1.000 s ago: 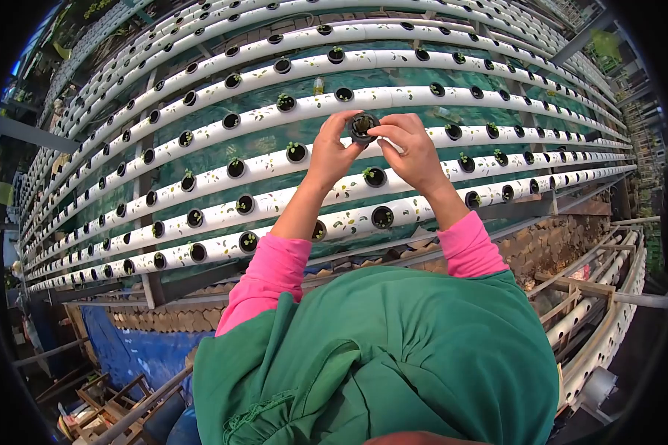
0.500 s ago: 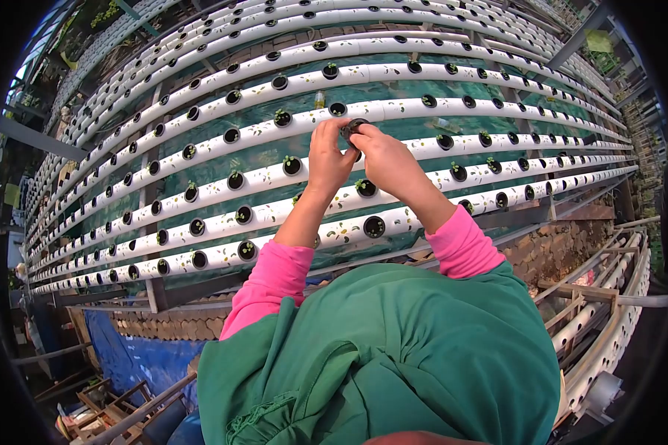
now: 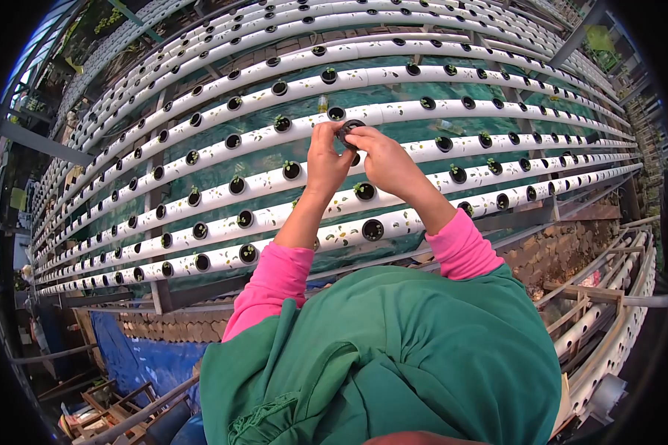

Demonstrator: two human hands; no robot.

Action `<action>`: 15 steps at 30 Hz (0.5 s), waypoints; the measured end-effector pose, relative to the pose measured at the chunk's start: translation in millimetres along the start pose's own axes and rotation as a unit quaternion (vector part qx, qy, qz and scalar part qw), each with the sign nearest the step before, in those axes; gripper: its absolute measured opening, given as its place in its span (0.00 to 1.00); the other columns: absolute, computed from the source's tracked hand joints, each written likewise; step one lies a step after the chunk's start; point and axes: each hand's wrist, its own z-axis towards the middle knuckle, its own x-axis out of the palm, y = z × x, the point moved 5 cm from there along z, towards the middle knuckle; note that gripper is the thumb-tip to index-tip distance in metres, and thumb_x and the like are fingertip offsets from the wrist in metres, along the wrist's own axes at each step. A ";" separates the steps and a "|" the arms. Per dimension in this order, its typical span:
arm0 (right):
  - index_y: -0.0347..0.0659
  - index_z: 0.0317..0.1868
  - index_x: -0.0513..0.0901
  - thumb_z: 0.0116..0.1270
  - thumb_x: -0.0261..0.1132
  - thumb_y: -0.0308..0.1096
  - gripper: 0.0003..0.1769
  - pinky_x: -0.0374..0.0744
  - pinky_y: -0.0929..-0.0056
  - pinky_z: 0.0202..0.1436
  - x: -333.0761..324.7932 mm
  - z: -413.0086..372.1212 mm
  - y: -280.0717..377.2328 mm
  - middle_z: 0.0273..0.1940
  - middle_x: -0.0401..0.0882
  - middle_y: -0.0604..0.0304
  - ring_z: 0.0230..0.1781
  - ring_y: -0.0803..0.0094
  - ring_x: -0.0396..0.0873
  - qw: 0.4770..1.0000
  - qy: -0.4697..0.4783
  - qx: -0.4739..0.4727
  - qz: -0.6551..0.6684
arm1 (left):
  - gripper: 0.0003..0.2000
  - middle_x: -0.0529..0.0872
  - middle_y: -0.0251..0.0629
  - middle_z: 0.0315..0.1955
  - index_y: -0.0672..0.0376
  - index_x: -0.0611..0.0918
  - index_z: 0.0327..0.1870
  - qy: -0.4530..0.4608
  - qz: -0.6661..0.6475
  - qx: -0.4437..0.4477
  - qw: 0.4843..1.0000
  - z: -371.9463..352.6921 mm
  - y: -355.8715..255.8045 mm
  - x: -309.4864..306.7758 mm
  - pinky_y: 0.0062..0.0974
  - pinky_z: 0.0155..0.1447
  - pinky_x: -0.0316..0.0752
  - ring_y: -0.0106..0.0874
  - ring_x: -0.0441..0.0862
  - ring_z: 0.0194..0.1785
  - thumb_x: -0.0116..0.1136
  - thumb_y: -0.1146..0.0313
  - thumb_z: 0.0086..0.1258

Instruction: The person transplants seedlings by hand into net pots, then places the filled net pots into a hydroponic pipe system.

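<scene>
A small black net pot (image 3: 349,130) is held up between both my hands, above the white pipes. My left hand (image 3: 326,159) grips it from the left side, thumb and fingers closed round it. From the right, my right hand (image 3: 383,162) pinches its rim with thumb and fingers. What is inside the pot I cannot make out. Just behind my hands, another black pot (image 3: 336,113) sits in a hole of a white pipe (image 3: 382,113). Nearer to me, a seedling pot (image 3: 364,191) with green leaves stands in the pipe below my wrists.
Rows of white pipes with black pots and small seedlings stretch across the view. Green sheeting (image 3: 267,152) lies beneath them. Small leaves are scattered on the pipes. A clear bottle (image 3: 323,104) lies behind my left hand. A blue tarp (image 3: 152,360) hangs at lower left.
Both hands stay closed on the net pot in nearly the same place; the pot is tilted slightly differently. The camera view has shifted a little.
</scene>
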 end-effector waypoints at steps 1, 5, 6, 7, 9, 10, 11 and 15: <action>0.32 0.52 0.80 0.55 0.51 0.15 0.23 0.79 0.61 0.49 -4.3 1.0 0.0 0.54 0.77 0.47 0.51 0.53 0.78 0.999 -0.009 -0.011 0.029 | 0.21 0.77 0.42 0.41 0.60 0.75 0.47 -0.003 -0.013 -0.028 1.000 0.3 3.9 -0.4 0.33 0.50 0.74 0.41 0.78 0.46 0.65 0.78 0.49; 0.37 0.58 0.79 0.58 0.49 0.15 0.27 0.77 0.79 0.39 -22.0 6.3 -6.2 0.58 0.75 0.57 0.33 0.77 0.76 0.975 0.064 0.114 0.180 | 0.19 0.77 0.40 0.39 0.60 0.75 0.46 -0.010 -0.019 -0.054 0.998 0.8 10.2 -4.6 0.31 0.50 0.73 0.37 0.78 0.44 0.67 0.75 0.52; 0.37 0.58 0.79 0.58 0.49 0.15 0.27 0.77 0.79 0.39 -23.3 6.4 -8.5 0.58 0.75 0.57 0.33 0.77 0.76 0.975 0.063 0.115 0.180 | 0.19 0.77 0.40 0.39 0.60 0.75 0.46 -0.009 -0.020 -0.054 0.998 0.3 10.0 -4.4 0.31 0.50 0.73 0.37 0.78 0.44 0.67 0.75 0.52; 0.37 0.57 0.79 0.58 0.50 0.15 0.26 0.77 0.78 0.39 -24.7 6.6 -10.7 0.58 0.75 0.57 0.34 0.77 0.77 0.976 0.056 0.115 0.173 | 0.19 0.77 0.40 0.39 0.60 0.75 0.46 -0.007 -0.028 -0.058 0.998 0.0 10.2 -4.2 0.30 0.49 0.73 0.36 0.78 0.44 0.68 0.75 0.53; 0.37 0.57 0.79 0.59 0.50 0.16 0.26 0.78 0.78 0.40 -26.6 7.9 -17.9 0.57 0.75 0.56 0.34 0.76 0.77 0.978 0.049 0.114 0.165 | 0.19 0.77 0.39 0.39 0.60 0.75 0.46 -0.006 -0.037 -0.061 0.997 -0.1 13.1 -3.2 0.30 0.49 0.73 0.35 0.78 0.44 0.68 0.74 0.53; 0.38 0.57 0.80 0.60 0.51 0.18 0.24 0.78 0.76 0.40 -29.6 7.8 -25.5 0.57 0.76 0.55 0.35 0.74 0.78 0.980 0.010 0.121 0.159 | 0.19 0.78 0.38 0.40 0.60 0.75 0.46 -0.002 -0.078 -0.089 0.993 -2.1 20.5 -0.8 0.29 0.50 0.73 0.33 0.79 0.44 0.69 0.73 0.54; 0.38 0.56 0.80 0.61 0.52 0.20 0.23 0.78 0.75 0.41 -31.3 8.8 -32.4 0.56 0.77 0.54 0.36 0.71 0.80 0.979 -0.030 0.129 0.152 | 0.18 0.78 0.38 0.40 0.60 0.75 0.46 0.001 -0.118 -0.116 0.986 -3.6 26.9 1.3 0.27 0.51 0.74 0.30 0.79 0.44 0.69 0.73 0.55; 0.40 0.49 0.83 0.61 0.54 0.26 0.17 0.76 0.60 0.54 -25.4 19.2 -71.6 0.53 0.79 0.50 0.51 0.53 0.78 0.981 -0.075 0.169 -0.049 | 0.18 0.79 0.36 0.42 0.61 0.74 0.46 0.016 -0.176 -0.153 0.972 -3.6 31.0 2.6 0.24 0.52 0.74 0.26 0.80 0.45 0.69 0.72 0.57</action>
